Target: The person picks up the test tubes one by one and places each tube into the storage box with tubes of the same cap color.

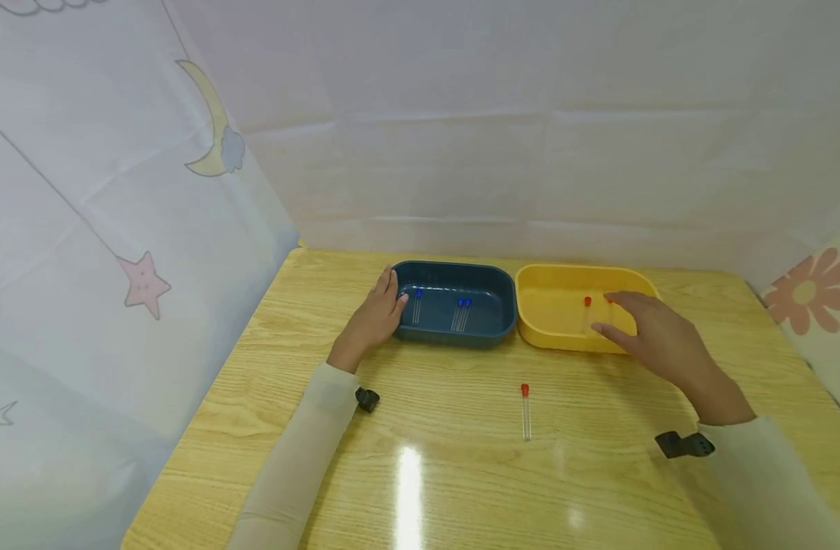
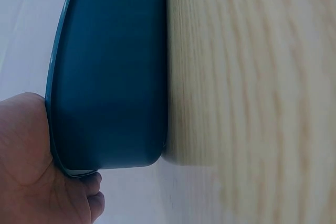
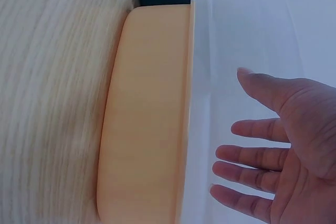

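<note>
My left hand grips the left end of a dark blue tray, its thumb over the rim. In the left wrist view the fingers curl round the tray's corner. Inside lie slim clear tubes with blue caps: one tube alone at the left, others side by side. My right hand hovers over the right part of a yellow tray, fingers spread and holding nothing. Red-capped tubes lie in that tray, one near the thumb, another partly hidden by the fingers. Another red-capped tube lies on the table.
Both trays stand side by side toward the back of the wood-grain table. A pale cloth backdrop hangs behind it, with a printed cloth at the left. Dark wrist cameras sit at both cuffs.
</note>
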`<state>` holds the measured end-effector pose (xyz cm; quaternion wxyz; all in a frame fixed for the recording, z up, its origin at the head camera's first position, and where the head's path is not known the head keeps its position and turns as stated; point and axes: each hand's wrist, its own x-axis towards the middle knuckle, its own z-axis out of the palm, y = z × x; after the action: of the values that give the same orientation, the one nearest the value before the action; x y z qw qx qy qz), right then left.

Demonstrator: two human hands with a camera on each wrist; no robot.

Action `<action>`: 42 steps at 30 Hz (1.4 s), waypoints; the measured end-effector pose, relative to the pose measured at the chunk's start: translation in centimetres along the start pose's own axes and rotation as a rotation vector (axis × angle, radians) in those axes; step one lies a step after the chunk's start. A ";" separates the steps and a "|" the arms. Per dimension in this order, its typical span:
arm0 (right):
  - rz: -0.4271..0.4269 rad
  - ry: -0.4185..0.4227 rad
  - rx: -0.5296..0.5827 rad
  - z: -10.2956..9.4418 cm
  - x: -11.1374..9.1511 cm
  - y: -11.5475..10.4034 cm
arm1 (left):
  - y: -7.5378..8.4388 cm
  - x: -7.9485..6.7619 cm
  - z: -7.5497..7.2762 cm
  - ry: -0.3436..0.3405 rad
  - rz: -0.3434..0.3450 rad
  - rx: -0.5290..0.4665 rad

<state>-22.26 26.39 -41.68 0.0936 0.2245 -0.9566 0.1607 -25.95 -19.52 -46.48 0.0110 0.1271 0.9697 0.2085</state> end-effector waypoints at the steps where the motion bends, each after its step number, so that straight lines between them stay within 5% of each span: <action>1: 0.002 0.004 0.000 0.0 -0.1 0.0 | 0.0 0.0 0.0 0.001 0.000 -0.002; 42: -0.013 0.008 0.030 1.8 -4.2 -3.1 | -0.2 0.3 0.2 -0.003 0.002 0.008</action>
<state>-17.33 24.81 -43.57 0.0949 0.2316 -0.9522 0.1753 -26.27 -19.56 -46.77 0.0116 0.1283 0.9704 0.2044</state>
